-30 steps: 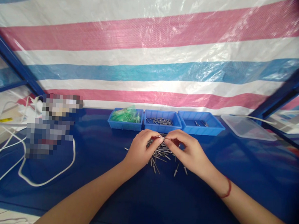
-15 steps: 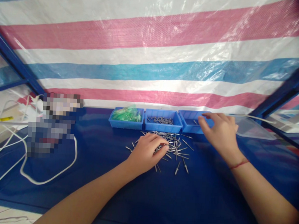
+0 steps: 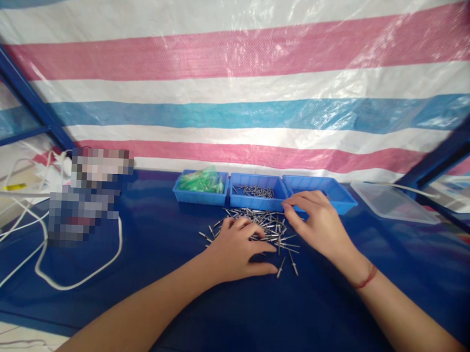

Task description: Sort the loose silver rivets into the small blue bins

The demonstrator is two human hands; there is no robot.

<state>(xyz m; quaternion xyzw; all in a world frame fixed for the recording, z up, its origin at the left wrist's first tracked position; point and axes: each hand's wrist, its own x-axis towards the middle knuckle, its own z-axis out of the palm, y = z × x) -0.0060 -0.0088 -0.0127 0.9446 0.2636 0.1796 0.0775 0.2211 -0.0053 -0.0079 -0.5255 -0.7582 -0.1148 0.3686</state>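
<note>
A heap of blind rivets (image 3: 270,222) lies loose on the blue tabletop. My left hand (image 3: 241,250) is open over the heap's near left side, its thumb and fingers spread and the thumb tip close to a stray rivet (image 3: 281,267). To the right, my right hand (image 3: 315,222) hovers in front of the right blue bin (image 3: 344,205); its thumb and forefinger are apart, with nothing visible between them. It partly hides that bin, where a few rivets show. More rivets lie in the middle blue bin (image 3: 257,202).
The left blue bin (image 3: 200,198) holds green plastic packets (image 3: 203,180). A clear plastic lid (image 3: 391,202) lies at the back right. White cables (image 3: 119,243) and blurred-out items (image 3: 79,210) occupy the left side. A striped sheet (image 3: 238,113) hangs behind.
My right hand has moved from over the right bin down and left toward the rivets. My left hand has spread its thumb and forefinger, and shifted slightly nearer to me.
</note>
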